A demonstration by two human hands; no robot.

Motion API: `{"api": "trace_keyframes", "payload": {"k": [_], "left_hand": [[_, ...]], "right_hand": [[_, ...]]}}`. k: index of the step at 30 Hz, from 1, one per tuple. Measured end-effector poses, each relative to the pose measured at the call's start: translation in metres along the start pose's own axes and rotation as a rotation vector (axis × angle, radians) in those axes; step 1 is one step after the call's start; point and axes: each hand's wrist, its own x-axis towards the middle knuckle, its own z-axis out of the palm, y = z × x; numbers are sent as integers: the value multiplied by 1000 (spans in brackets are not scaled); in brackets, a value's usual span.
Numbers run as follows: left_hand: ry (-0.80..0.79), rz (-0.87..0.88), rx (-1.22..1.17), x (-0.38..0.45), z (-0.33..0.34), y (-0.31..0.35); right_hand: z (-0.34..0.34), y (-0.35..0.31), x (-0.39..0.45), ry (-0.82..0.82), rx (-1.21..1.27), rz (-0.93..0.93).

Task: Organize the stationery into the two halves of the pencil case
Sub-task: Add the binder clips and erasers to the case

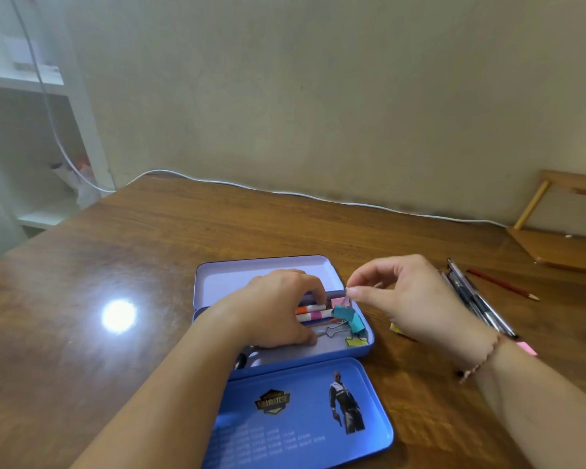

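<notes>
The left hand [278, 308] lies palm-down with fingers curled and thumb stretched low, its forearm reaching in from the lower left, while the right hand [416, 299], wrist braceleted, hovers raised, thumb and forefinger pinched together, other fingers loosely bent.

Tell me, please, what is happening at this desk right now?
A person is sorting stationery into an open blue tin pencil case on a wooden table. The left hand rests inside the tray, on some markers. The right hand pinches the wire handle of a teal binder clip over the tray's right end, where a yellow clip already lies. Several pens and a red pencil wait on the table to the right.
</notes>
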Motion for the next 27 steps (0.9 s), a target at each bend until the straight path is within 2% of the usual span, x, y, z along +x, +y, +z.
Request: {"api": "trace_keyframes", "payload": {"k": [5,7,11,17,23,27], "left_hand": [[17,-10,9,0,0,0],[24,-14,7,0,0,-1],[23,-16,18,1,1,-1],[12,-5,13,1,0,-2],[29,9,29,0,2,3],[0,22,48,-2,1,6]], "right_hand": [[19,8,2,-5,-96,105],[23,8,4,15,-216,114],[31,8,3,93,-453,13],[37,12,0,198,-605,-73],[13,14,-5,247,-528,-152],[-29,28,-20,254,-454,-149]]}}
